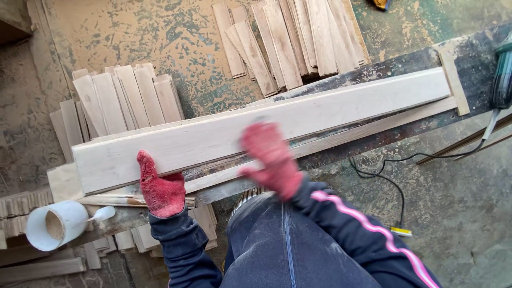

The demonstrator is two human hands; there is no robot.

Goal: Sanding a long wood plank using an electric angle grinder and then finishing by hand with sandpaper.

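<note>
Worn, paint-flecked concrete floor under a dark workbench [410, 61] running left to right. Long pale board [256, 128] lies flat along bench. Left hand [160, 186], red glove, fingers together, rests flat on board's near edge toward its left end. Right hand [272, 160], red glove, blurred over board's middle; grip cannot be told. White pot [53, 224] near left; slat stacks [122, 98] on far floor

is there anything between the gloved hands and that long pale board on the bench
Nothing visible stands between them. The left hand in its red glove already rests against the near edge of the long pale board. The right hand is blurred at the same near edge; whether it touches the board cannot be told.
</note>
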